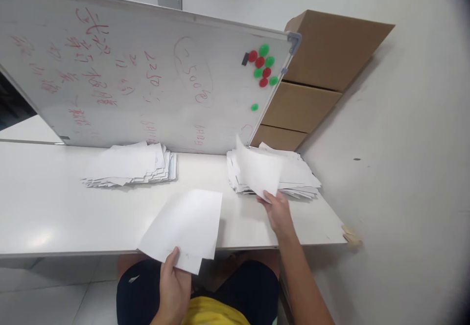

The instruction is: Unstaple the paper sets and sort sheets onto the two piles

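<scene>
My left hand [174, 286] grips a few white paper sheets [187, 224] by their near edge, thumb on top, over the table's front edge. Between the thumb and fingers of my right hand [278, 213] is a sheet of paper [259, 168], tilted up in front of the right paper stack [295, 168]. That stack is uneven, with sheet edges sticking out. A second paper stack [125, 163] lies at the left, against the foot of the whiteboard.
The whiteboard [220, 119] with red writing stands along the back of the white table [44, 207]. Round red and green magnets [260, 62] cling to its right side. Cardboard boxes [323, 56] are stacked behind it, beside the wall [396, 168].
</scene>
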Demonstrator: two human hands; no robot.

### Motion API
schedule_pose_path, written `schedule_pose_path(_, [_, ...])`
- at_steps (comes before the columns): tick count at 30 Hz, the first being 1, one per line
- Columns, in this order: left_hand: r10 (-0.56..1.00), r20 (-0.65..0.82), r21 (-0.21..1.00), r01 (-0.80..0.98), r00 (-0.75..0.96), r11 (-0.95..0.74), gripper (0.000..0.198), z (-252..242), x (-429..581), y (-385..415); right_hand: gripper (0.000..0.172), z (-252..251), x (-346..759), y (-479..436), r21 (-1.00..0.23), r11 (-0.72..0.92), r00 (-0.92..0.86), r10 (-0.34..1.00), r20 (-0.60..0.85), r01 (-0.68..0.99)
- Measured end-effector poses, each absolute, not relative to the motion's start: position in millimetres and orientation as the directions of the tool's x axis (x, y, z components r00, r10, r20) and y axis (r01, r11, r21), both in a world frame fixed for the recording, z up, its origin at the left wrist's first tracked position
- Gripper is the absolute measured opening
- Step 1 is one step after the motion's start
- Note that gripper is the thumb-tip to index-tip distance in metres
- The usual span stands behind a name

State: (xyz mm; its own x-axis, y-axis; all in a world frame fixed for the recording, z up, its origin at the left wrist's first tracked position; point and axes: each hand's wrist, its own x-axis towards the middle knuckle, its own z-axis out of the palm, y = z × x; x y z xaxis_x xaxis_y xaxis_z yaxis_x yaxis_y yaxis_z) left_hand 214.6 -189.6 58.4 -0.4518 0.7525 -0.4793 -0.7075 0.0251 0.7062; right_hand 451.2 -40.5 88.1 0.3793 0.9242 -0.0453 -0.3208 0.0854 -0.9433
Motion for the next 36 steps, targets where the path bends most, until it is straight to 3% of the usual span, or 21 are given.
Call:
schedule_pose_path(3, [0.736,-0.523,0.677,-0.734,-0.43,0.052,0.043,57,214,-191,0.03,100,393,-20,-0.974,0.068,0.172,0.985,0.03,-0.217])
schedule_pose_path(5, [0.716,-0.559,0.665,-0.742,-0.418,0.086,0.046,60,210,-190,0.029,108,363,-2,-0.983,0.087,0.144,0.988,0.064,-0.163])
schedule_pose_path(10, [0.636,-0.641,0.669,-0.718,-0.429,0.191,0.052,51,194,-199,0.039,119,395,33,-0.99,0.128,0.39,0.91,0.141,0.058])
schedule_pose_path(14, [0.611,-0.696,0.611,-0.758,-0.377,0.229,0.061,21,183,-218,0.05,120,490,40,-0.956,0.002,0.63,0.751,0.196,0.295])
schedule_pose_path(19, [0.693,-0.65,0.593,-0.778,-0.311,0.208,0.067,16,193,-228,0.079,119,560,27,-0.85,-0.149,0.647,0.717,0.259,0.506])
schedule_pose_path(22, [0.775,-0.568,0.621,-0.762,-0.276,0.183,0.072,22,203,-225,0.087,108,549,-19,-0.756,-0.103,0.555,0.743,0.374,0.647])
schedule_pose_path(23, [0.802,-0.541,0.629,-0.755,-0.252,0.187,0.073,22,206,-223,0.079,103,537,-41,-0.781,-0.045,0.494,0.797,0.348,0.623])
schedule_pose_path(25, [0.85,-0.485,0.666,-0.717,-0.206,0.206,0.071,17,210,-218,0.065,89,504,-89,-0.892,-0.013,0.248,0.962,0.111,0.451])
schedule_pose_path(27, [0.887,-0.429,0.742,-0.627,-0.17,0.239,0.062,8,214,-212,0.071,76,465,-129,-0.976,-0.116,-0.186,0.971,-0.15,0.184])
schedule_pose_path(28, [0.899,-0.408,0.786,-0.562,-0.16,0.257,0.057,3,216,-208,0.076,70,446,-142,-0.984,-0.163,-0.285,0.942,-0.176,0.068])
schedule_pose_path(30, [0.915,-0.379,0.862,-0.411,-0.137,0.296,0.048,-6,220,-201,0.07,63,414,-153,-0.974,-0.204,-0.285,0.943,-0.17,-0.094])
schedule_pose_path(32, [0.927,-0.355,0.907,-0.286,-0.121,0.31,0.044,-12,223,-192,0.06,63,396,-149,-0.963,-0.186,-0.164,0.974,-0.155,-0.194])
schedule_pose_path(36, [0.917,-0.307,0.941,-0.229,-0.257,0.251,0.056,-13,212,-168,0.041,74,403,-130,-0.986,-0.047,0.089,0.994,-0.061,-0.159])
